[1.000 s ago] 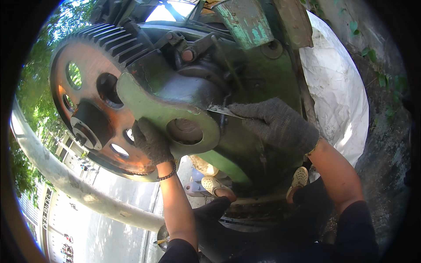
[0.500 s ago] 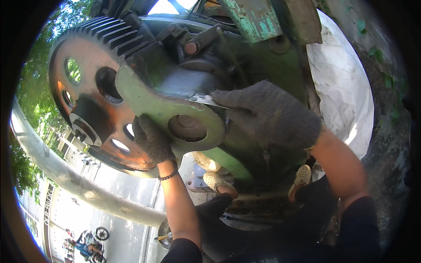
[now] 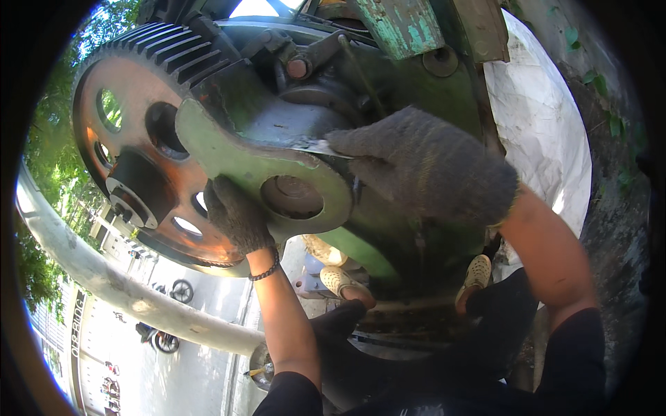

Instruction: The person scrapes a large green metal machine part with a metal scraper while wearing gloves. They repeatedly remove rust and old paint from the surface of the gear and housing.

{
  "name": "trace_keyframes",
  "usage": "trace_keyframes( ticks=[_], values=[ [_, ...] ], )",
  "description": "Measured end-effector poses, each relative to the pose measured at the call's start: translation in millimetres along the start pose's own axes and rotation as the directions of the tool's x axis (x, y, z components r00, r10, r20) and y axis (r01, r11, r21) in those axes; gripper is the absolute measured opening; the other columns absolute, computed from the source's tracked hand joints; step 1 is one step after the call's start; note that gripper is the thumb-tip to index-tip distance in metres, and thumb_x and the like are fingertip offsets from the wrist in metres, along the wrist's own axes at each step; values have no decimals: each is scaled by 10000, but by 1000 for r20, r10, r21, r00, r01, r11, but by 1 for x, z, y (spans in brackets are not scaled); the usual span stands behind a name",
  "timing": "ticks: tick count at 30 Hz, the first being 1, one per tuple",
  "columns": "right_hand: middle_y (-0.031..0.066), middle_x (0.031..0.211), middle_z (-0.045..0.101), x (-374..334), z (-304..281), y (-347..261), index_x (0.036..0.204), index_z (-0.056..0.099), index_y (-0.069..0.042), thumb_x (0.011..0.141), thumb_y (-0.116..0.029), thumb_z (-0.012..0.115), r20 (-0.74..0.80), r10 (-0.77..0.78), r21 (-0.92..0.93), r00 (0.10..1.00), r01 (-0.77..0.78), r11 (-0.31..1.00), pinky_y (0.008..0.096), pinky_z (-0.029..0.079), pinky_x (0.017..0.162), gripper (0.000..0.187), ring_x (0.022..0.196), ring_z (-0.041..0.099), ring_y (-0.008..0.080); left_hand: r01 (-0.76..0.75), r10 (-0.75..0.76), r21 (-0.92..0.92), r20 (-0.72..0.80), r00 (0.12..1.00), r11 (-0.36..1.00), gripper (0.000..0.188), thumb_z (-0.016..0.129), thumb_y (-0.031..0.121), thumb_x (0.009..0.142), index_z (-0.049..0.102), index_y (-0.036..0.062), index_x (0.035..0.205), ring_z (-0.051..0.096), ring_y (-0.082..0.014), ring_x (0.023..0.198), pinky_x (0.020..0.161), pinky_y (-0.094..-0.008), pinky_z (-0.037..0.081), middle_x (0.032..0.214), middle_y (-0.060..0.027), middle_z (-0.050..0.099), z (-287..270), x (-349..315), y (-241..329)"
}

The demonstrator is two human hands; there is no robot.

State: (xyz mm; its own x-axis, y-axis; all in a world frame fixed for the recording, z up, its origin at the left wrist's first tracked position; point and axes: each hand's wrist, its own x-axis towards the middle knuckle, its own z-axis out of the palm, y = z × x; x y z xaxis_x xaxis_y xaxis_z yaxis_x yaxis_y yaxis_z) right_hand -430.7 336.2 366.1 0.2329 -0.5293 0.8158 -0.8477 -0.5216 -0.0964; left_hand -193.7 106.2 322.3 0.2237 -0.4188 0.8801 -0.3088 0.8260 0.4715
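Observation:
My right hand (image 3: 433, 166), in a dark grey knitted glove, is closed on a thin flat metal scraper (image 3: 316, 146). Its blade lies along the top edge of a pale green metal plate (image 3: 236, 156); the handle is hidden in the glove. That plate has a round hole with a dark disc (image 3: 295, 195) inside. My left hand (image 3: 237, 216), gloved alike, rests with extended fingers against the plate's lower left edge, holding no tool. Behind the plate stands a large toothed gear wheel (image 3: 142, 76) with a coppery face and round holes.
A dark green machine body (image 3: 444, 90) rises ahead, with a peeling turquoise piece (image 3: 402, 28) above. White sheeting (image 3: 534, 125) hangs by a wall at right. A thick pale pipe (image 3: 132, 295) curves across the lower left, before a street with motorbikes. My clogs (image 3: 343, 283) are below.
My right hand has shifted slightly up and left with the scraper, along the plate's edge. My left hand stays against the plate. The view has shifted slightly, and motorbikes in the street have moved.

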Motion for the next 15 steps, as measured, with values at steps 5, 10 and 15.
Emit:
trace_keyframes(
  ticks=[5, 10, 15],
  values=[
    [234, 1004, 736, 6, -6, -5, 1184, 752, -54, 950, -156, 698, 2, -13, -57, 1000, 13, 998, 454, 586, 843, 261, 915, 716, 409, 45, -45, -1, 6, 999, 999, 513, 531, 387, 1079, 627, -78, 1275, 636, -282, 1047, 949, -404, 487, 1173, -205, 685, -1, 0, -1],
    [216, 1009, 743, 15, -15, -3, 1146, 767, -60, 948, -163, 698, 65, -72, -157, 995, 82, 984, 478, 577, 850, 234, 933, 711, 398, 7, -7, 9, 15, 1000, 1000, 485, 532, 371, 1081, 633, -70, 1257, 636, -278, 1037, 931, -410, 488, 1152, -191, 687, -2, 0, -4],
    [191, 998, 752, 29, -17, -2, 1118, 786, -80, 942, -162, 709, 71, -73, -46, 995, 76, 996, 464, 581, 842, 210, 927, 717, 372, -89, 88, 34, 17, 996, 995, 447, 528, 349, 1087, 640, -63, 1221, 629, -269, 999, 901, -421, 486, 1111, -170, 686, 0, 0, -8]
  ],
)
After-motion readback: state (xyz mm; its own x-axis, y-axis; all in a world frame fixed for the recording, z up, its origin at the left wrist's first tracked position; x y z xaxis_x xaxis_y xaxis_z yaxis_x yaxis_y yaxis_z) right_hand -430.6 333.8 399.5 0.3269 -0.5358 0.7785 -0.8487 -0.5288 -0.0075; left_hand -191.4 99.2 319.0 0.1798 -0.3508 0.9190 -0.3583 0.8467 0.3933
